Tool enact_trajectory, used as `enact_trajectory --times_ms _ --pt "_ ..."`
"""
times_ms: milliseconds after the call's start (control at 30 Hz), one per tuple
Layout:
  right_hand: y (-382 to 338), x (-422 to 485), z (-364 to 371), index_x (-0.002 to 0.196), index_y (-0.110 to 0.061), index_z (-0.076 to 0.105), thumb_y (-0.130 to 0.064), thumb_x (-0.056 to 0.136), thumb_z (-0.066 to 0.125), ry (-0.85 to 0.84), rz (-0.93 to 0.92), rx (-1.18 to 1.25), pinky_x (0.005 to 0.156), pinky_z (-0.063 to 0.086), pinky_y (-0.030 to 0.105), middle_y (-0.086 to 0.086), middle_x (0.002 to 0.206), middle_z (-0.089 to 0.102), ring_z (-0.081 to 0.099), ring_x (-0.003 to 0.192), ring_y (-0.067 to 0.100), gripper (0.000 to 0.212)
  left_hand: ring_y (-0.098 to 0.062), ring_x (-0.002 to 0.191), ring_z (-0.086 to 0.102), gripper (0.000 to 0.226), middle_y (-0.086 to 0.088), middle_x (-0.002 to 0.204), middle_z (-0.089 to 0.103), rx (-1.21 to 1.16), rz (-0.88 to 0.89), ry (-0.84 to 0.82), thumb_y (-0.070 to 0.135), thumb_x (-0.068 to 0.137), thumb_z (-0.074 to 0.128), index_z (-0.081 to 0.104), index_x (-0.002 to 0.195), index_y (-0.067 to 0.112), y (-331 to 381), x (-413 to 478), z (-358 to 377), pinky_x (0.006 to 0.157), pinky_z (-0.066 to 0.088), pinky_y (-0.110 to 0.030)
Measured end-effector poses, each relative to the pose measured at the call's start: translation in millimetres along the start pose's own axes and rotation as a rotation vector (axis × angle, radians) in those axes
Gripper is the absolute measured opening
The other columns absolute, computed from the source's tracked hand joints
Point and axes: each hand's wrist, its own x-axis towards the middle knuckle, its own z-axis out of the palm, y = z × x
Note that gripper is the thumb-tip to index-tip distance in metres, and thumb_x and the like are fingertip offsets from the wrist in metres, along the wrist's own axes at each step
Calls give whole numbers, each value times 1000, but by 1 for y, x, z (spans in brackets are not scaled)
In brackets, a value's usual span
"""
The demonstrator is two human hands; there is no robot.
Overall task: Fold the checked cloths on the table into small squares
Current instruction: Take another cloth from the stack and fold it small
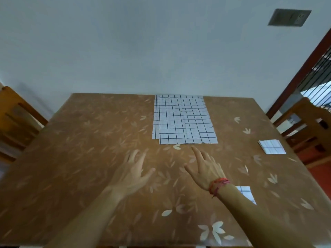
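Brown leaf-printed covering is lying across the table [86, 158], which is standing against a pale blue-grey wall [143, 51] carrying a switch plate [289, 17]. A wooden left chair [16, 119] and right chair [308, 126] are flanking it. Unfolded checked cloths [184, 120] are lying stacked flat at the far middle. The first folded square [272, 146] is resting near the right edge, and the second folded square [246, 193] is peeking out beside the right forearm. The left hand [132, 170] and right hand [206, 169] are spreading straight fingers just short of the stack, holding nothing.
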Motion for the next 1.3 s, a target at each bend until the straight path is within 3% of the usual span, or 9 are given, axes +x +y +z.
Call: enact_trajectory --times_ms 133,467,733,900,967,1167,1300 --pt "4 9 6 150 -34 14 -64 90 36 3 18 -27 103 37 42 -2 142 40 40 128 23 70 -17 138 26 70 5 151 23 -13 14 -47 61 91 43 23 150 28 -2 21 15 101 43 -39" --pt "12 52 34 149 -35 15 -65 88 33 -45 76 -43 104 36 47 -2 144 38 39 130 23 70 -22 141 24 69 0 155 19 -5 55 -142 62 92 40 25 148 25 -15 84 50 107 38 -43" --pt "58 123 75 145 -37 20 -61 90 36 -59 122 -127 99 36 38 -2 141 39 40 124 22 63 -21 143 18 65 -2 157 16 49 72 -198 60 92 40 29 146 26 -29 170 121 107 37 -42" --pt "92 162 103 147 -36 19 -63 89 35 -95 195 -143 108 29 44 3 152 27 24 140 24 66 -18 145 12 66 0 158 11 87 70 -216 67 88 30 28 143 32 -30 206 159 101 44 -47" --pt "101 173 110 148 -35 18 -64 90 34 -110 219 -134 112 23 47 7 157 18 13 145 26 67 -19 146 10 62 0 158 9 90 84 -228 63 92 34 28 145 31 -27 216 167 105 40 -43" --pt "119 195 123 148 -41 15 -70 85 35 -114 272 -121 116 12 49 15 160 1 -4 148 29 72 -26 149 -9 67 -9 162 -6 115 104 -274 57 96 36 17 153 28 -20 235 182 119 6 -43" --pt "132 204 129 147 -43 11 -76 83 29 -140 287 -113 116 11 49 17 159 1 -3 148 30 73 -24 149 -10 70 -11 162 -8 169 90 -297 59 97 30 8 155 27 -23 242 195 121 0 -44"
